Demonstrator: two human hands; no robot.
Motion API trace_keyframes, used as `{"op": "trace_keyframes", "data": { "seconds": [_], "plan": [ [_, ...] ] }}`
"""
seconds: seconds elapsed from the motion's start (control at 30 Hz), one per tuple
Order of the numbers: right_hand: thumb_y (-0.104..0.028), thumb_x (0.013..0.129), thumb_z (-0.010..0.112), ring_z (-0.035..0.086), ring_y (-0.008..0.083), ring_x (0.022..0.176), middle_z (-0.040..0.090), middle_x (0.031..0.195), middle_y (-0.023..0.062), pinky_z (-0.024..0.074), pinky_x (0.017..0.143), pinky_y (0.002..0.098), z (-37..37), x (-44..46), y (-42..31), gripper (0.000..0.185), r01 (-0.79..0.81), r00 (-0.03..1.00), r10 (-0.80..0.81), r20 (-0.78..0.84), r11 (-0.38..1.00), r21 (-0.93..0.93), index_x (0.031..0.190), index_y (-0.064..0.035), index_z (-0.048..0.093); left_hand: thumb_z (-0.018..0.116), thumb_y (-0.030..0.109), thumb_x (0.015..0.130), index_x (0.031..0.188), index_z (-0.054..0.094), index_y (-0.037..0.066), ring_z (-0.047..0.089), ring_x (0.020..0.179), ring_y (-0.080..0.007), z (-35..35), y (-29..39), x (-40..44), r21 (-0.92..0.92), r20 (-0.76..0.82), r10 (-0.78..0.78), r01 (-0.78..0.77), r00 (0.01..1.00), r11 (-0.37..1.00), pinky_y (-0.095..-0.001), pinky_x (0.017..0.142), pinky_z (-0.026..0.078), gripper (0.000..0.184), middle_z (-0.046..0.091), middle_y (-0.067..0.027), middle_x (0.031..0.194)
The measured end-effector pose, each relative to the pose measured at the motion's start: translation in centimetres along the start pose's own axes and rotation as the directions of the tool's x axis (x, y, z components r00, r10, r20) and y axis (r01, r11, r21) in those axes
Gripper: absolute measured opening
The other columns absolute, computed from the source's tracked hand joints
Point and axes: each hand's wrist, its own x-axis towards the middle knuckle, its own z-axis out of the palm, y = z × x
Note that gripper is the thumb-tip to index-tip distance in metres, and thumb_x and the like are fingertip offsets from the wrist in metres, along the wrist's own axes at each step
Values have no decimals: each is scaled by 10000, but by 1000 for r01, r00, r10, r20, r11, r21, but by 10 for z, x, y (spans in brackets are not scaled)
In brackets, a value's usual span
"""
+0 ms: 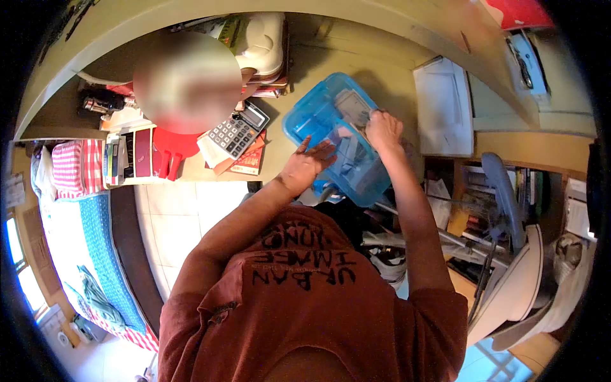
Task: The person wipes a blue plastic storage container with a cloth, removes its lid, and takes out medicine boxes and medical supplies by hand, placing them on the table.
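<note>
A see-through blue plastic box point(312, 105) sits at a slant on the shelf surface, with papers and small items inside. My right hand point(384, 132) is closed at the box's right side, its fingers on the rim or on something at it; what they grip is hidden. Over the near left edge of the box lies my left hand point(308, 167), fingers spread, with nothing held in it. Pale cards or papers point(352, 108) show inside the box near my right hand.
Left of the box are a calculator point(238, 130) on red and white papers and a white moulded object point(261, 41). A white sheet point(444, 105) stands at the right. Striped cloth point(77, 167) lies at the far left; a pale fan-like object point(519, 280) is lower right.
</note>
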Motion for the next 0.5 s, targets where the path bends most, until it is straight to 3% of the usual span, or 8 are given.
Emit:
{"op": "trace_keyframes", "data": {
  "seconds": [0.1,0.17,0.23,0.3,0.5],
  "plan": [
    [-205,763,638,660,362,934,687,950,196,504,813,480,-5,-29,29,216,-63,997,64,40,998,-17,902,-53,704,476,98,851,1360,521,240,312,1412,-159,6,0,0,11,-49,6,-6,999,1000,-479,1189,123,531,431,6,1473],
    [-218,819,620,651,365,928,684,966,197,498,792,487,-4,-43,45,236,-145,987,145,67,989,-11,979,-74,715,482,95,850,1363,518,237,306,1415,-163,4,-1,0,-16,-29,9,-9,1000,1000,-478,1189,125,534,431,-1,1474],
    [-213,818,623,649,367,920,684,955,203,499,798,483,5,-54,55,247,-195,978,197,64,980,-28,993,-65,713,488,93,850,1366,514,235,300,1418,-168,4,-2,-1,-41,-2,22,-22,1000,999,-477,1188,127,537,430,-7,1474],
    [-194,761,619,666,376,871,684,897,210,525,784,482,9,-62,61,202,-197,980,198,-26,979,43,844,-31,704,492,88,848,1370,507,231,295,1420,-166,7,-3,0,-24,-37,23,-24,999,999,-475,1185,138,542,429,-17,1474],
    [-216,766,616,662,391,857,682,896,212,524,767,489,-3,-56,71,227,-230,973,230,-10,973,-11,861,-31,707,489,93,852,1374,495,223,291,1424,-168,-5,-5,4,-72,26,15,-14,1000,997,-471,1182,154,539,420,-20,1481]
  ]
}}
